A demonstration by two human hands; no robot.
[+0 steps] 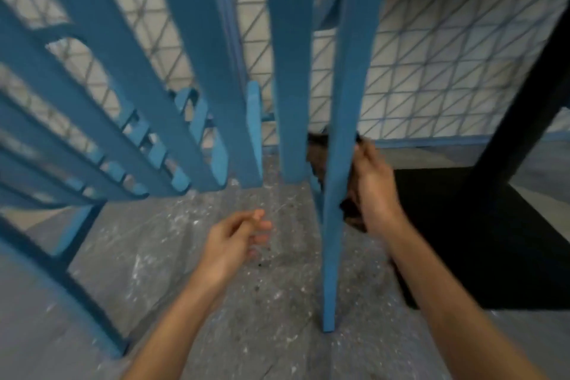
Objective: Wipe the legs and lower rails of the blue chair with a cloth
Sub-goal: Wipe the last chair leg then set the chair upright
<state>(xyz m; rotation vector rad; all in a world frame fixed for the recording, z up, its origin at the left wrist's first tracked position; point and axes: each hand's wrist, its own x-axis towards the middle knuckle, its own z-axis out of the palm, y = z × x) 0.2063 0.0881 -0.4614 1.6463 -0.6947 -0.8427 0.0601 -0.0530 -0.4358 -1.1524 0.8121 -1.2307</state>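
A blue chair leg (334, 225) runs down the middle right of the head view to the grey floor. My right hand (374, 185) presses a dark brown cloth (350, 213) against the right side of that leg, about halfway up; most of the cloth is hidden behind the leg and my palm. Another blue leg (290, 95) stands just behind and to the left. My left hand (234, 241) hovers over the floor left of the leg, fingers loosely curled, holding nothing. The frame is blurred.
More blue chair legs and rails (132, 120) crowd the left half. A tiled wall (431, 71) with diagonal lines is behind. A black leg (524, 120) and dark mat (481, 237) lie to the right. The grey speckled floor (172, 256) is below.
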